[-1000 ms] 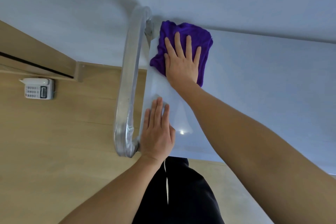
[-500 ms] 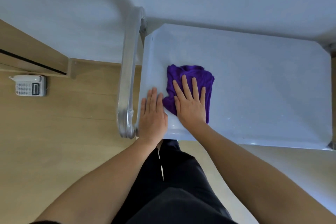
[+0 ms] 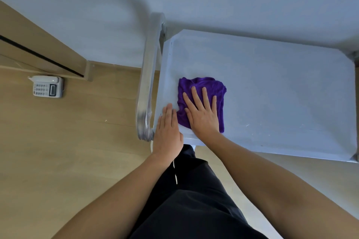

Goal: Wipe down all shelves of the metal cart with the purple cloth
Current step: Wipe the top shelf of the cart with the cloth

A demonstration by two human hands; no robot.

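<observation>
One crumpled, seemingly plush purple cloth [image 3: 202, 91] under flat right hand [image 3: 202, 114]

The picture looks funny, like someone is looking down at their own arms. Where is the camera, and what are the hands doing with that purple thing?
The camera sits on the person's head and looks down, so you see their own arms and dark trousers. The shiny grey surface is the top shelf of a metal cart, with its handle on the left. The right hand lies flat, fingers spread, on a purple cloth, pressing it onto the shelf to wipe it. The left hand rests flat on the shelf's near corner, beside the cloth. Neither hand grips anything. A telephone lies on the wooden floor.
</observation>
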